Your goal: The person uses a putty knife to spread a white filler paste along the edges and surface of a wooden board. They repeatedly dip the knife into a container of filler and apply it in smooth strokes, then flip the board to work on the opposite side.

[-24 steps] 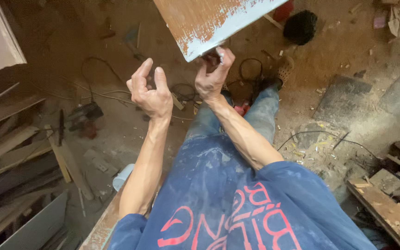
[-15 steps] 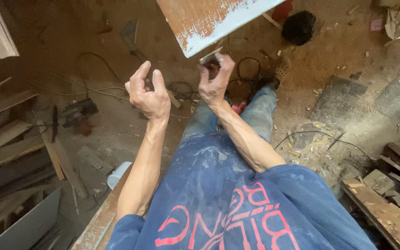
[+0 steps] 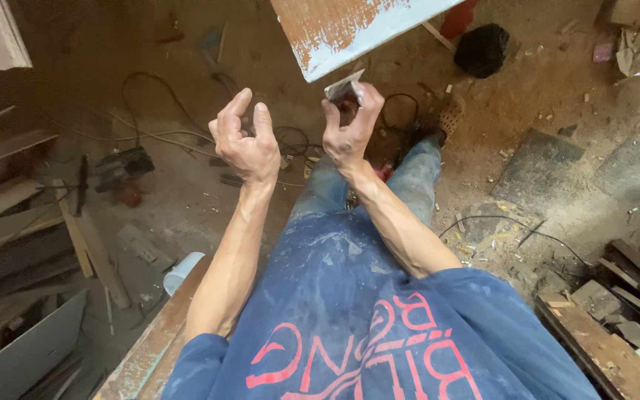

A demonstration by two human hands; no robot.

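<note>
One large painted board (image 3: 350, 30), pale blue with rusty brown worn patches, juts in from twelve o'clock, its corner hanging just above the hands. Several loose planks (image 3: 9, 215) lie stacked at nine o'clock, and another heap of wood scraps (image 3: 616, 311) sits at four o'clock on the dusty floor (image 3: 557, 96). One black bag-like lump (image 3: 481, 49) lies at one o'clock, and one dark power tool (image 3: 121, 167) with a trailing cable rests at ten o'clock. Two bare forearms rise from blue sleeves toward the middle of the view. The left hand (image 3: 244, 144) is raised with its back to the camera, fingers (image 3: 235, 107) curled loosely and spread apart, gripping nothing. The right hand (image 3: 348, 133) is lifted just beside it at about twelve o'clock, wrist bent, thumb and fingertips pinched on one small folded piece of sandpaper (image 3: 342, 85), which sticks up right under the board's corner, seemingly close to it.
</note>
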